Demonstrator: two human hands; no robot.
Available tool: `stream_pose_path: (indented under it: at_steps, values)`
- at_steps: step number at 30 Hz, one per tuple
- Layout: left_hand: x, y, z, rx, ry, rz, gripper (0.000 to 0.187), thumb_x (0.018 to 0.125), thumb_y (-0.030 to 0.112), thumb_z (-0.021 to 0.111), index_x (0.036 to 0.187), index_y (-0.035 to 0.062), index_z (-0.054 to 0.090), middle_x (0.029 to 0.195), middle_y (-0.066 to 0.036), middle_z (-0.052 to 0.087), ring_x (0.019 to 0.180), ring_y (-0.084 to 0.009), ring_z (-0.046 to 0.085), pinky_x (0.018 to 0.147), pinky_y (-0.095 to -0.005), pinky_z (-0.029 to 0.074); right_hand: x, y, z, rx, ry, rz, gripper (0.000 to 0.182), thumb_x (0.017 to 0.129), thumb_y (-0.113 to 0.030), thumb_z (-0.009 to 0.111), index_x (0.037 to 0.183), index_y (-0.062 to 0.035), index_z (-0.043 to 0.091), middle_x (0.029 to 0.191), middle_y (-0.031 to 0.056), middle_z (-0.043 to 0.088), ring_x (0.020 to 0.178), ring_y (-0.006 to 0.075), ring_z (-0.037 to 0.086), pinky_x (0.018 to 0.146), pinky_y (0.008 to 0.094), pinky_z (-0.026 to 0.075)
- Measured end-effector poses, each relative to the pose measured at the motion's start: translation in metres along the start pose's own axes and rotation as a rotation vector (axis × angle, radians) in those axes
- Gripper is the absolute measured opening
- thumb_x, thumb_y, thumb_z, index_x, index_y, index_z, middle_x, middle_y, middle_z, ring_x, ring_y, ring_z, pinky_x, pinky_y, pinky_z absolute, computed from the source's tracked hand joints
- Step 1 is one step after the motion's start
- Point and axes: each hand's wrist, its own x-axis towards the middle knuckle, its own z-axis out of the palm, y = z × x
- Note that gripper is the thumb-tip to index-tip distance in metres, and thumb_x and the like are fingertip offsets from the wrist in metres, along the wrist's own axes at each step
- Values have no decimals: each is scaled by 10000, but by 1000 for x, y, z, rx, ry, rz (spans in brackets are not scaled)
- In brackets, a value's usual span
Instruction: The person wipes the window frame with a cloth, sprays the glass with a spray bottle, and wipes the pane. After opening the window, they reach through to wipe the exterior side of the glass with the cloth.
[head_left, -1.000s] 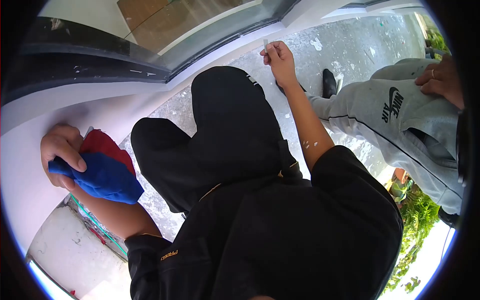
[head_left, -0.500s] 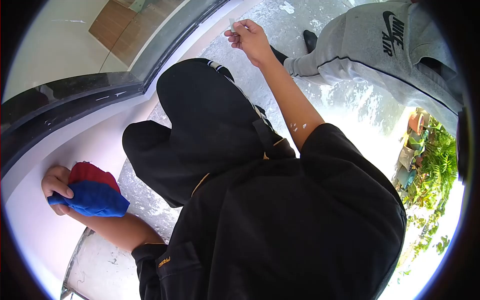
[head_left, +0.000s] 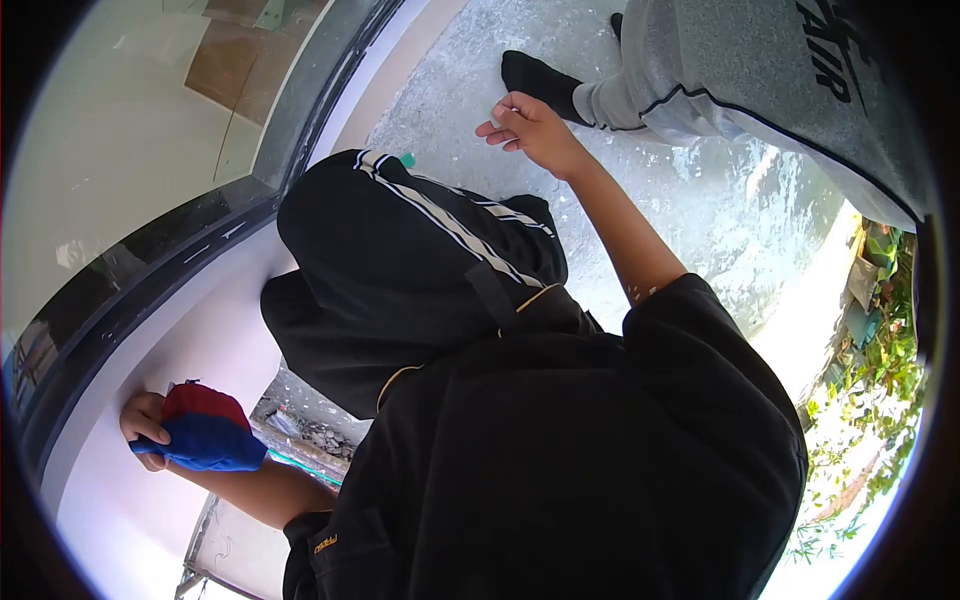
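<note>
My left hand (head_left: 146, 430), at the lower left by the pale wall, is closed on a red and blue cloth (head_left: 215, 430) that bulges out over the wrist. My right hand (head_left: 525, 130) is raised above the floor near the top middle, its thumb and fingers drawn together; whatever is between the fingertips is too small to make out. My bent legs (head_left: 400, 270), in black trousers with white stripes, lie between the two hands.
A person in grey trousers (head_left: 700, 70) and a black sock (head_left: 540, 85) stands at the upper right. A glass pane (head_left: 120, 120) above a dark ledge (head_left: 150, 245) runs along the left. Green plants (head_left: 870, 400) grow at the right. A small green object (head_left: 407, 160) shows beside my knee.
The view has shifted. My right hand sits lower in view, and the pale piece at its fingertips no longer shows clearly. My left hand still holds the cloth. More of the person's sock shows.
</note>
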Motion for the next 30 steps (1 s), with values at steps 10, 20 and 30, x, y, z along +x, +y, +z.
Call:
stream_pose_path:
  at_steps: [10,20,30]
  values:
    - [7,10,1,-19,11,-56,321,764,307,898,830,59,705,655,-4,533,495,-101,461,464,-247,332,-34,-39,-44,-854,69,-450,229,1047,-251,546,998,-28,558,943,113,703,855,206,675,727,356,496]
    - [18,6,2,133,-76,6,371,737,402,894,763,60,753,630,-2,521,465,-87,431,427,-265,288,-4,-82,-81,-717,-222,-205,251,1054,-230,544,1155,-9,610,1116,101,698,1085,194,644,970,320,487]
    - [36,1,15,267,-96,72,408,680,460,872,729,67,771,586,-4,500,448,-92,401,417,-276,248,0,-138,-54,-155,-73,-144,133,1039,-235,567,1039,-113,619,1044,19,641,932,108,552,888,300,445]
